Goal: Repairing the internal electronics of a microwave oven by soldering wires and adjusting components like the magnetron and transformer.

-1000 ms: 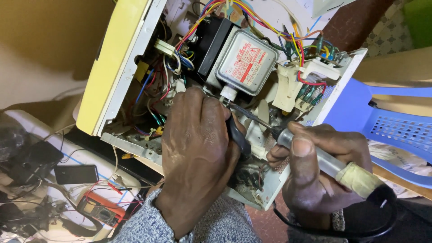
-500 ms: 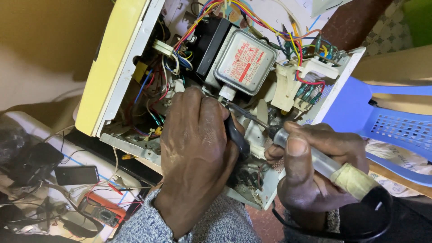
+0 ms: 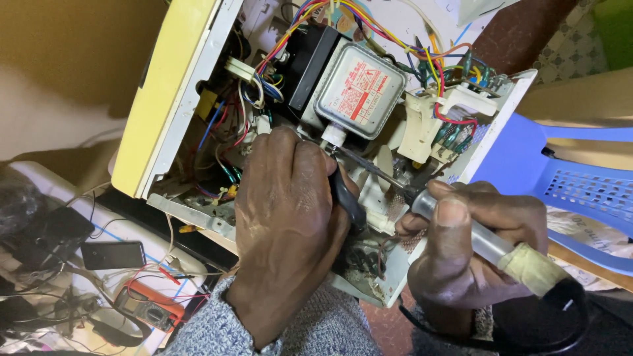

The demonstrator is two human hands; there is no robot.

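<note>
Soft, even daylight, sharp centre, dim lower-left corner, mild wide-angle stretch at the edges.

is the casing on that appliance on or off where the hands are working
Off. The appliance shows bare insides: coloured wires and a metal box part. The left hand reaches inside; the right hand holds a screwdriver.

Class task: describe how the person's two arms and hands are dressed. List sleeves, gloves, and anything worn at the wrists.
Both hands are bare, with no gloves or rings visible. The left hand comes out of a grey speckled knitted sleeve reaching the wrist. The right hand shows a patterned cuff at the wrist; the rest of that arm is out of view.
</note>
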